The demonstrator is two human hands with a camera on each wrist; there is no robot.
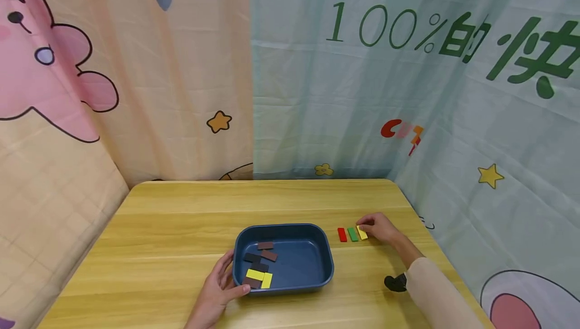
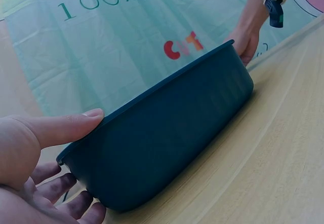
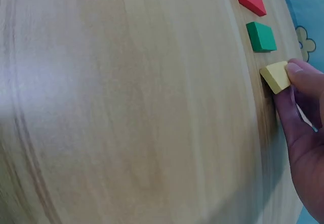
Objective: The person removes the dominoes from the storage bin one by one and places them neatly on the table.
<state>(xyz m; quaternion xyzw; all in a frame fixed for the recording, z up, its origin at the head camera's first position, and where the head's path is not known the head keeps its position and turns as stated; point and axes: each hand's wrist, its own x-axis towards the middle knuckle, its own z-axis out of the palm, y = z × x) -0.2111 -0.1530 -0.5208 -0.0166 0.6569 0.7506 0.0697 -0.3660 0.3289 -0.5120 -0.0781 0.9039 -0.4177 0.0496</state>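
Observation:
My right hand (image 1: 379, 227) pinches a yellow block (image 1: 362, 233) at the right end of a short row, beside a green block (image 1: 352, 234) and a red block (image 1: 342, 235). In the right wrist view the yellow block (image 3: 276, 77) is tilted between thumb and fingers, apart from the green block (image 3: 261, 37). My left hand (image 1: 218, 288) grips the left end of a blue tray (image 1: 330, 268), thumb over its rim. Inside the tray's left part lie two yellow blocks (image 1: 255, 274) and several dark and brown blocks (image 1: 269, 255).
The wooden table (image 1: 172, 233) extends around the tray. Printed curtains (image 1: 317, 117) hang behind the table and along both sides. A black band (image 1: 395, 283) shows at the right sleeve (image 1: 437, 291).

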